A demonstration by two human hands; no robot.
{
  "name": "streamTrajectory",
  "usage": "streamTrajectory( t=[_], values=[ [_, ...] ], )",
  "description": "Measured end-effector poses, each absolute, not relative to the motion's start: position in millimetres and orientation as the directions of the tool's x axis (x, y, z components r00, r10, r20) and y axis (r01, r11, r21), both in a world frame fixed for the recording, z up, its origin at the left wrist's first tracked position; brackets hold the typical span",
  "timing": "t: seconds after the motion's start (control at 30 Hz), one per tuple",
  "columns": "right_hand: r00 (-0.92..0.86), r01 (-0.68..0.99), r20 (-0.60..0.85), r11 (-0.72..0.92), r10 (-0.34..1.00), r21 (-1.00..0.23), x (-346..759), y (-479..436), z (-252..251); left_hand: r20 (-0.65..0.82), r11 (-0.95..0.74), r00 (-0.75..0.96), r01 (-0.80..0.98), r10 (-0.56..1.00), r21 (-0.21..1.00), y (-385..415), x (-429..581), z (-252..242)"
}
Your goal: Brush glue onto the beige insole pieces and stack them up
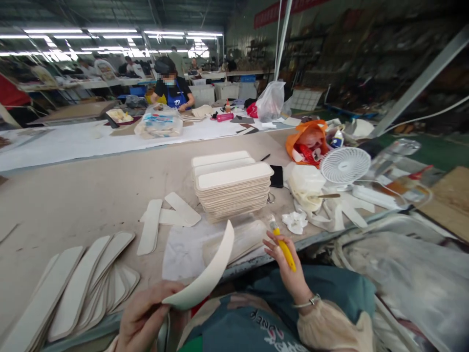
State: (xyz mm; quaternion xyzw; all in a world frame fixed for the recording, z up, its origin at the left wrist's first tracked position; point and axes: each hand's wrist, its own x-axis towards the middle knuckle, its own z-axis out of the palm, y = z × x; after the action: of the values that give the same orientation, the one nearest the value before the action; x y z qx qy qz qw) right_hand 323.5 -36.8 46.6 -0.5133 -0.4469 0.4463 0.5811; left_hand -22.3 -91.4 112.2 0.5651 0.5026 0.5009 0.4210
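My left hand [148, 313] pinches one end of a long off-white strip with rounded ends [208, 276], which curves upward over the front edge of the table. In my right hand [289, 266] is a brush with a yellow handle [286, 250], its bristles pointing away from me. Straight ahead stands a tall stack of similar strips [234, 188]. Between the stack and me lies a clear plastic sheet [183, 254] with another strip [245, 239] on it. Fanned strips [78, 283] are spread at the left, and a few loose ones [150, 227] lie nearer the middle.
On the right are a crumpled tissue [295, 222], a tub in a plastic bag [306, 183], a white fan [345, 166], an orange bag [306, 139] and a black phone [276, 176]. Across the table a co-worker [174, 90] sits behind a plastic-wrapped bundle [159, 121].
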Motion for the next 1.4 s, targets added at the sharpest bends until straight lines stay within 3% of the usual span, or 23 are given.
streamTrajectory(
  t=[0.1,0.17,0.3,0.4,0.6,0.73,0.97,1.23,1.4],
  values=[
    [0.163,-0.037,0.033,0.04,0.986,-0.999,313.5,-39.9,43.7,0.015,-0.022,0.145,0.053,0.989,0.998,-88.7,6.4,103.8],
    [0.169,-0.029,0.006,0.011,0.986,-1.0,312.2,-43.7,42.9,-0.106,0.109,0.157,-0.012,0.982,0.994,-85.8,22.0,93.1],
    [0.242,-0.071,-0.013,0.005,0.97,-0.997,319.4,-47.9,41.7,-0.36,0.36,0.018,-0.122,0.933,0.925,-83.4,40.3,65.5],
    [0.292,-0.051,0.037,0.054,0.956,-0.997,326.4,-39.8,39.8,-0.446,0.443,-0.057,-0.059,0.893,0.895,-76.9,45.9,51.2],
    [0.339,0.35,0.19,0.064,0.921,-0.935,328.9,3.2,36.8,-0.4,0.401,-0.084,0.367,0.913,0.839,-44.7,47.8,40.2],
    [0.299,0.512,0.251,0.068,0.921,-0.856,325.7,24.9,30.1,-0.387,0.385,-0.093,0.455,0.917,0.803,-29.1,44.5,30.8],
    [0.258,0.648,0.242,0.018,0.935,-0.761,321.4,30.2,16.4,-0.363,0.367,-0.111,0.502,0.925,0.783,-24.4,38.8,20.9],
    [0.23,0.67,0.242,0.027,0.943,-0.742,320.8,35.1,14.7,-0.353,0.359,-0.104,0.466,0.93,0.809,-26.8,38.1,16.9],
    [0.213,0.717,0.243,0.018,0.947,-0.697,322.0,38.5,8.9,-0.306,0.316,-0.113,0.554,0.945,0.77,-27.7,39.0,14.1]
  ],
)
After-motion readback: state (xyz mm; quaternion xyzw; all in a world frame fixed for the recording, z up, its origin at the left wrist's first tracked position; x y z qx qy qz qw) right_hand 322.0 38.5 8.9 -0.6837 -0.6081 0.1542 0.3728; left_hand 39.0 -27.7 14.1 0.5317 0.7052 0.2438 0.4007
